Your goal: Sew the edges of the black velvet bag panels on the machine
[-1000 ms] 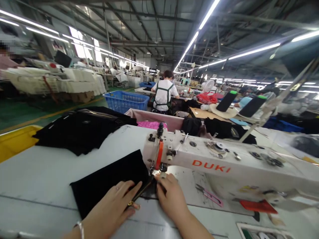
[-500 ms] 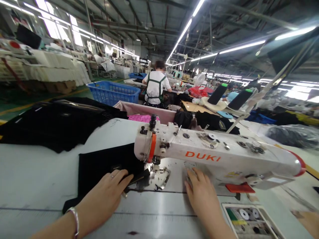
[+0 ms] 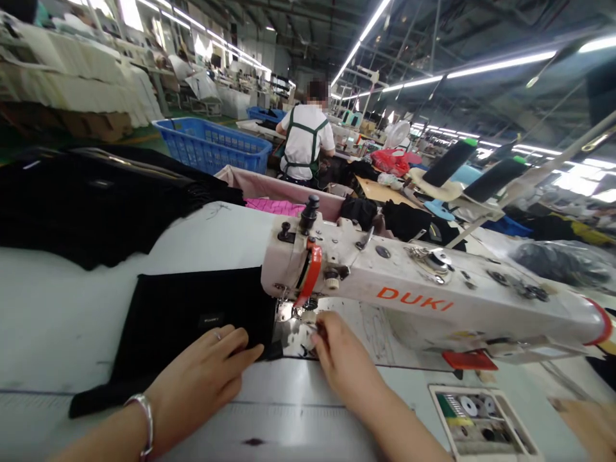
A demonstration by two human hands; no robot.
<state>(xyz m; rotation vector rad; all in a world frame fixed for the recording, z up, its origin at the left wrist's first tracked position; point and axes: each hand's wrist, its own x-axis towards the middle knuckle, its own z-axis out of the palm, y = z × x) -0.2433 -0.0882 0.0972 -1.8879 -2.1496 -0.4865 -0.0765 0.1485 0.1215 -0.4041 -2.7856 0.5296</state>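
A piece of black fabric [image 3: 192, 298] with a small label lies flat on the sewing machine table, its right edge at the needle area. My left hand [image 3: 206, 366] rests on the fabric's near part, fingers stretched out and lying over it. Beside the presser foot of the white sewing machine [image 3: 356, 276], my right hand [image 3: 349, 359] has its thumb and fingers pinched together near the metal guide. What those fingertips hold, if anything, is hidden.
A pile of black garments [image 3: 96, 199] lies at the left. Behind the machine stand a pink-lined bin [image 3: 255, 183] and a blue basket [image 3: 216, 141]. A co-worker [image 3: 304, 141] sits beyond. Bobbins lie in a tray [image 3: 481, 410] at front right.
My right hand has moved left from the machine bed to the presser foot, its fingers drawing together. My left hand has stayed on the fabric, which lies slightly further left. The view has shifted.
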